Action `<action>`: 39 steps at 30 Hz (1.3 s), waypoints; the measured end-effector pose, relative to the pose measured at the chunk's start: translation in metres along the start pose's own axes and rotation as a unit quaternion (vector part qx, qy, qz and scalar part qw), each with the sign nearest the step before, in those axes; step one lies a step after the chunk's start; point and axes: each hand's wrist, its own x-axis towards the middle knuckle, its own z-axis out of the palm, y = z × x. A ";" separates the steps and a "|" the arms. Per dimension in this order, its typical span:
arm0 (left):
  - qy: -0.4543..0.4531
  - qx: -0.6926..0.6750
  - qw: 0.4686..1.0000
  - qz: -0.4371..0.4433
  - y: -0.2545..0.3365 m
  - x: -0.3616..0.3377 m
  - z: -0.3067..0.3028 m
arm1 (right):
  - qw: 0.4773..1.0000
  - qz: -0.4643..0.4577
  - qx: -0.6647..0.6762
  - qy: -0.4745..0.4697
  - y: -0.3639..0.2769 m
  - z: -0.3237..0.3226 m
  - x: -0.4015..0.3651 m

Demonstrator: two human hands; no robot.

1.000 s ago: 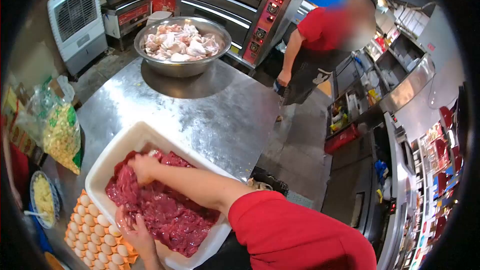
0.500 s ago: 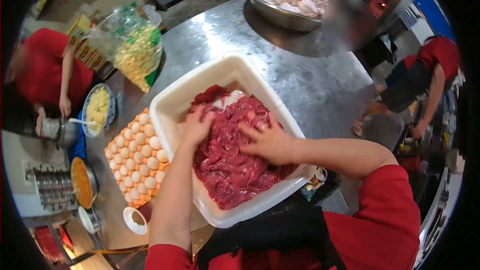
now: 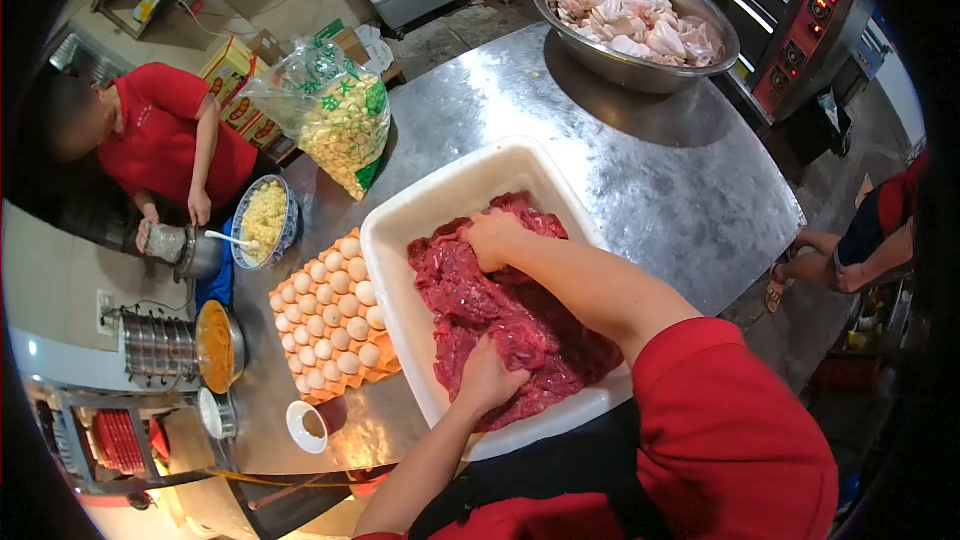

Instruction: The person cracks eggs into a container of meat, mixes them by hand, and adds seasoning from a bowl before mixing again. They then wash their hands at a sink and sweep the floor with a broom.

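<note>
A pile of raw sliced red meat (image 3: 520,325) lies in a white plastic tub (image 3: 395,240). My right hand (image 3: 497,240) is at the far side of the pile, its fingers curled down into the meat and partly hidden by it. Nearer to me, my left hand (image 3: 490,378) grips the meat at the near left of the pile. Its thumb lies on top, while the other fingertips are buried. Between the two hands the meat is bunched into a thick fold.
Left of the tub sit a tray of eggs (image 3: 330,315), a white cup (image 3: 307,427), a patterned bowl (image 3: 288,230) with a spoon and a plastic bag (image 3: 345,130). A steel basin (image 3: 640,70) of raw poultry pieces stands on the metal table (image 3: 690,180). Two people in red work nearby.
My right hand has moved from spread on top of the meat to the pile's far side. My left hand has come nearer to me and dug in. The camera view has shifted.
</note>
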 end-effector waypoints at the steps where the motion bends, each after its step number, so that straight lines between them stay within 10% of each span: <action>1: 0.048 -0.109 0.992 -0.034 -0.002 -0.005 0.003 | 1.000 -0.002 -0.006 -0.001 0.005 0.003 -0.006; 3: 0.092 -0.214 0.970 -0.065 -0.009 -0.008 0.011 | 0.995 0.027 0.069 -0.068 0.007 0.012 -0.028; 5: 0.206 -0.595 0.766 -0.129 -0.017 0.004 0.026 | 0.984 0.051 0.166 -0.046 0.000 0.040 -0.051; 9: -0.021 -0.750 0.624 -0.220 -0.028 0.014 -0.007 | 0.814 0.148 0.561 -0.006 -0.045 0.070 -0.098; 11: -0.062 -0.773 0.608 -0.172 -0.017 0.004 -0.035 | 0.734 0.029 0.679 -0.015 -0.067 0.036 -0.121; 13: -0.131 -0.809 0.553 -0.152 -0.013 -0.006 -0.058 | 0.759 0.009 0.651 0.021 -0.080 0.005 -0.132; 21: -0.035 -0.772 0.630 0.081 0.022 0.005 -0.126 | 0.796 -0.014 0.501 0.340 -0.056 -0.079 -0.097; 23: 0.116 -0.597 0.793 0.048 0.020 0.005 -0.112 | 0.792 0.008 0.475 0.383 -0.037 -0.057 -0.082; 25: 0.172 -0.195 0.962 0.078 -0.002 0.005 -0.081 | 0.915 0.115 0.292 0.253 -0.003 -0.017 -0.076; 27: 0.157 -0.034 0.987 0.017 -0.033 -0.014 -0.035 | 0.975 0.137 0.110 0.137 0.001 0.023 -0.126; 32: 0.066 -0.465 0.881 -0.059 -0.016 -0.038 0.007 | 0.922 0.185 0.337 -0.034 -0.020 0.064 -0.179; 34: -0.009 -0.681 0.703 -0.206 -0.002 -0.012 -0.009 | 0.684 0.082 0.724 -0.027 -0.044 0.065 -0.157; 35: -0.108 -0.742 0.633 -0.190 -0.026 0.004 -0.009 | 0.670 0.101 0.735 -0.021 -0.059 0.054 -0.153; 39: -0.018 -0.739 0.657 -0.149 -0.007 -0.016 -0.057 | 0.747 -0.050 0.663 0.012 -0.078 0.013 -0.133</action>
